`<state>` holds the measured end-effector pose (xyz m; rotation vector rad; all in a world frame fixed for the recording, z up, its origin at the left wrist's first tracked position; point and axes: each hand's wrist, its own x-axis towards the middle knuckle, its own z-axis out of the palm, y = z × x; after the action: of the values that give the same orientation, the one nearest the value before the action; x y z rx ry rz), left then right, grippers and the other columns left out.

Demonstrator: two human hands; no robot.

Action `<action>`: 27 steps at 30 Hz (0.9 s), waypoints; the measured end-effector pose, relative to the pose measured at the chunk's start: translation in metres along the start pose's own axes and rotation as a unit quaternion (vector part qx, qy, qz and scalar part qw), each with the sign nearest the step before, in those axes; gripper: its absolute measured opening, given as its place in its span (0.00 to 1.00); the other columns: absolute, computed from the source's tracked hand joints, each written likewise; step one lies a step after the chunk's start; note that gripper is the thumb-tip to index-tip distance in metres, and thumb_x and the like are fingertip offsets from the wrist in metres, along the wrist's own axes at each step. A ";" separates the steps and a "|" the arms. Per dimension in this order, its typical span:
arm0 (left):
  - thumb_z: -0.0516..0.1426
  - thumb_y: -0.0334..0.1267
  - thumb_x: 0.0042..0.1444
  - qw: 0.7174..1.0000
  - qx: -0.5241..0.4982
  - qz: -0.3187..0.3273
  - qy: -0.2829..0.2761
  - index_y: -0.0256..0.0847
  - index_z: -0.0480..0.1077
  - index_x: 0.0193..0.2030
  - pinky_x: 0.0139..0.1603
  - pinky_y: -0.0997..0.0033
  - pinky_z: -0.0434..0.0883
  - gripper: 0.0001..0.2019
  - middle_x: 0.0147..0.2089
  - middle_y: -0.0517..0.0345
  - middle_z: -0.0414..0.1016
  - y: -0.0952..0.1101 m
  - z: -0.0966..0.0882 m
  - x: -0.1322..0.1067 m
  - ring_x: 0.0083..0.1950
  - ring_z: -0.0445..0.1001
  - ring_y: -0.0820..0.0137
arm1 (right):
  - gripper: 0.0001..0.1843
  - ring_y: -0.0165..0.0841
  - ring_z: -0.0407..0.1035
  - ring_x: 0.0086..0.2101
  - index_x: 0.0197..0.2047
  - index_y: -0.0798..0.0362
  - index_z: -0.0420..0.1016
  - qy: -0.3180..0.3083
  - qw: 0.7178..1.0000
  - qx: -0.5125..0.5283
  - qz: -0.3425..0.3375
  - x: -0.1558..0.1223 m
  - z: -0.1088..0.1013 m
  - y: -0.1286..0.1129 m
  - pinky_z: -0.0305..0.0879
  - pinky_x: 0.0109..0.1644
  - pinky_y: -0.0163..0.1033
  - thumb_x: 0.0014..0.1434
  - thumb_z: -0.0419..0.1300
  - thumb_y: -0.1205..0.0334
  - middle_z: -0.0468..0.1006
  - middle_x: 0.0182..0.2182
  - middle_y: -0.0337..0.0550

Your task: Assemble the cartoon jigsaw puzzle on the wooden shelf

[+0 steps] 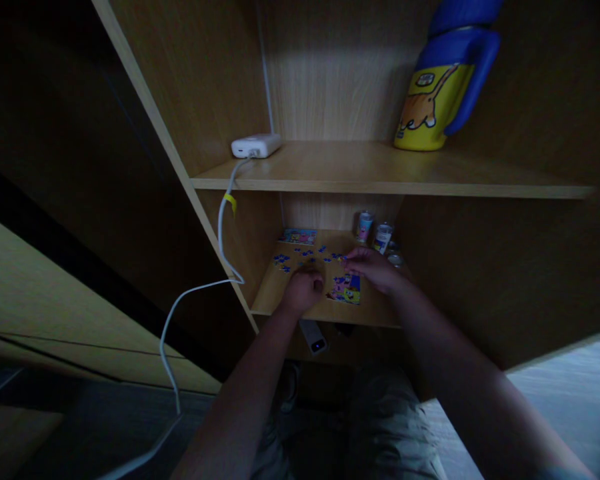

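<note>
My right hand [373,265] pinches a small blue jigsaw piece [343,259] just above the lower shelf. Below it lies a partly joined jigsaw puzzle [347,291] with a yellow cartoon figure and pink and blue patches. My left hand [304,291] is closed with curled fingers to the left of the puzzle; whatever may be in it is hidden. Several loose jigsaw pieces [282,259] are scattered across the shelf behind and beside my left hand. Against the back wall lies a colourful picture sheet [299,236].
Small printed cans [364,227] stand at the back right of the lower shelf [269,298]. Above, the upper shelf [340,163] holds a white charger [257,145] and a blue and yellow bottle [435,100]. A white cable [195,289] hangs down on the left.
</note>
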<state>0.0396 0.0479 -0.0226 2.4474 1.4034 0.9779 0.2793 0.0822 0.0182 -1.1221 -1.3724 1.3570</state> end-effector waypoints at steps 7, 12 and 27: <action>0.58 0.24 0.61 1.000 0.005 0.000 -0.005 0.43 0.78 0.30 0.54 0.62 0.77 0.13 0.35 0.53 0.82 0.000 -0.001 0.000 0.42 0.81 0.61 | 0.20 0.33 0.75 0.33 0.40 0.50 0.79 -0.011 0.996 -0.076 -0.042 -0.028 -0.010 -0.008 0.72 0.41 0.39 0.53 0.77 0.47 0.83 0.33 0.37; 0.58 0.23 0.61 1.000 0.010 -0.004 -0.006 0.43 0.78 0.29 0.56 0.61 0.77 0.14 0.35 0.54 0.82 0.000 -0.001 0.001 0.43 0.81 0.61 | 0.02 0.38 0.78 0.40 0.38 0.52 0.81 0.039 0.911 -0.411 0.008 -0.040 -0.046 0.009 0.68 0.43 0.39 0.62 0.69 0.63 0.86 0.40 0.47; 0.58 0.25 0.61 0.999 0.030 -0.034 -0.012 0.41 0.81 0.32 0.54 0.61 0.78 0.13 0.38 0.51 0.85 0.004 -0.002 -0.001 0.44 0.83 0.59 | 0.23 0.43 0.78 0.56 0.64 0.55 0.83 -0.030 0.719 -0.692 -0.049 0.040 0.004 -0.007 0.68 0.60 0.40 0.75 0.53 0.65 0.82 0.61 0.59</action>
<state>0.0416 0.0446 -0.0197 2.4270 1.5195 0.9020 0.2670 0.1200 0.0252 -1.8245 -2.5248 0.0088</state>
